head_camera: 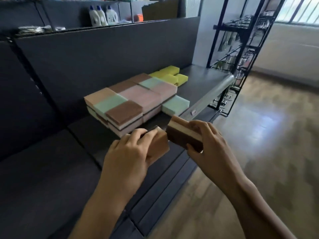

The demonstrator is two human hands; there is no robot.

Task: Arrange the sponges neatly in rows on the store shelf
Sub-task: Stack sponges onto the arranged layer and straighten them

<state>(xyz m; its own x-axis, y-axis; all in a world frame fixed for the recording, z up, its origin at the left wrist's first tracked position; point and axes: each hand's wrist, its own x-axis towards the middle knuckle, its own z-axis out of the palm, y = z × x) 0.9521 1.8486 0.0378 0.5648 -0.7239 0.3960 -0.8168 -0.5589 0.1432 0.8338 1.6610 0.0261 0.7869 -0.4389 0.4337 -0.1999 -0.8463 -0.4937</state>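
Gripping a tan sponge (158, 147) from above, left hand (127, 152) curled over it; pinching a brown layered sponge (183, 135) by its sides in right hand (207, 145), mid-frame, forearms angled inward. Likely light, soft, squashy; best held gently by long sides. Beyond, stacked sponges (131, 100) in rows on shelf (198, 83); yellow sponges (170, 75) farthest.

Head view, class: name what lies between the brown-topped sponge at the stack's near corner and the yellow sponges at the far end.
In the head view, pink-topped sponges and a green-topped sponge fill that stretch.
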